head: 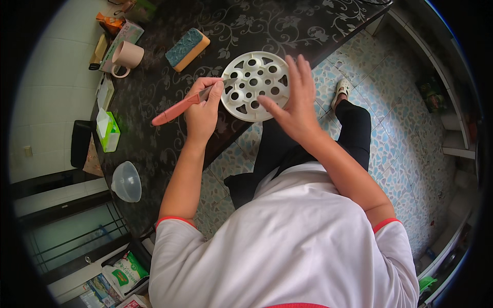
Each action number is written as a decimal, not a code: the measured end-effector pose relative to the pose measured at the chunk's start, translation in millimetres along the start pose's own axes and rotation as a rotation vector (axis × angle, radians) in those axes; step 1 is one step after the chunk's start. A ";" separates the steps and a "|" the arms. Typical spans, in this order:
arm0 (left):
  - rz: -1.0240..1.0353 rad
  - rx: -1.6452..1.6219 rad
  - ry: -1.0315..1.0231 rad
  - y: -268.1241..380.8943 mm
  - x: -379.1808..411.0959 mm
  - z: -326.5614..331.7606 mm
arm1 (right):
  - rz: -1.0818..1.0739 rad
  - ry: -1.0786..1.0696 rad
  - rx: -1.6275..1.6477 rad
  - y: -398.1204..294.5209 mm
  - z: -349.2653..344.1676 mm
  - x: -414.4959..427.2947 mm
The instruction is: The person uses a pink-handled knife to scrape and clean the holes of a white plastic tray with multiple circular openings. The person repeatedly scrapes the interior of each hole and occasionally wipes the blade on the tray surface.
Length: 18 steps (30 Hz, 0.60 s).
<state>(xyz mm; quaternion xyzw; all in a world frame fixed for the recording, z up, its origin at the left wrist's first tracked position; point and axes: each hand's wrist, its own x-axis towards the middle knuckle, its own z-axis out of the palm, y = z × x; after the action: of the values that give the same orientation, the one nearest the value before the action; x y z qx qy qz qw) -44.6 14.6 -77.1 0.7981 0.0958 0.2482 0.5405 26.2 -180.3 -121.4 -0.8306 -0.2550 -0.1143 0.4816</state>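
My left hand (202, 111) pinches a knife (177, 109) between thumb and fingers, around its blade. The pink handle points away to the lower left, and the tip of the blade lies over the left rim of a white round plastic rack (253, 82) with several round holes. Whether the left fingers also touch the rack's rim is hidden. My right hand (298, 102) is spread at the rack's right side, thumb and fingers apart, holding nothing. Its thumb overlaps the rack's lower right part; contact cannot be told. The rack is near the table's front edge.
On the dark patterned table (154, 161) are a sponge (187, 49), a pink mug (128, 54), a green tissue pack (108, 131) and a translucent bowl (127, 181). Boxes (122, 46) stand by the wall. Tiled floor (400, 127) lies beyond the table edge.
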 end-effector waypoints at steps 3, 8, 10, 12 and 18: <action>0.001 0.007 -0.005 -0.8 0.3 -3.5 | 0.112 0.089 0.204 12.5 -11.8 2.7; -0.002 0.042 -0.050 4.4 3.5 -9.6 | 0.637 -0.104 0.682 18.0 -22.9 7.1; -0.011 0.071 -0.092 7.1 5.8 -9.0 | 0.745 -0.279 0.762 16.5 -25.8 10.2; -0.023 0.123 -0.132 12.0 7.3 -9.2 | 0.785 -0.368 0.834 14.6 -23.4 10.4; 0.035 0.237 -0.180 13.7 11.8 -10.4 | 0.763 -0.421 0.924 6.8 -7.0 -6.3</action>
<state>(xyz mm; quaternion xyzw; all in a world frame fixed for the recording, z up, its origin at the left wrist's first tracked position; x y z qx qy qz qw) -41.3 22.6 -58.1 0.8770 0.0618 0.1718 0.4445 24.9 -191.0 -125.6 -0.5741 -0.0531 0.3529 0.7369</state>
